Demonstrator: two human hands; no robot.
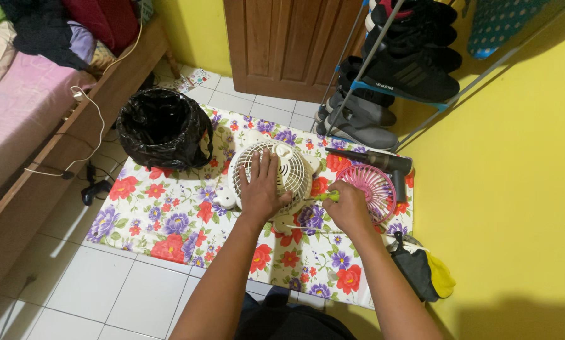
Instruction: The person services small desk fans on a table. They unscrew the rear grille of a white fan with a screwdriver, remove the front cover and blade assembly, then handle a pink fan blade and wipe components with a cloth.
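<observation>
While the left hand (261,192) lies flat, fingers spread apart, on the white fan grille (271,175), the right hand (347,208) is closed around a green-handled screwdriver (325,196) whose tip points at the grille's right edge.

Item, principal: small white fan housing, round, slatted, lying face-down near the middle of a floral mat (169,220) spread on the tiled floor (93,296). Pressed steady from above, not gripped.

Item, tool: screwdriver, held level, just beside the housing rim; whether the tip sits in a screw head cannot be told.

Item, adjacent: pink fan grille (377,189), round, flat on the mat to the right, partly hidden by the right hand. Dark handheld appliance (383,165) lying just behind it.

Item, surroundings: bin lined with a black bag (164,128) at the mat's far left corner; shoe rack (395,69) against the yellow wall; bed (24,107) to the left; dark-and-yellow cloth bundle (424,274) near the right elbow.

Step judged in hand: working a fastener at the housing's rim, one hand bracing. Next move appears to call for firm downward hold and a squarely seated, straight-turned tip, lest it slip.
</observation>
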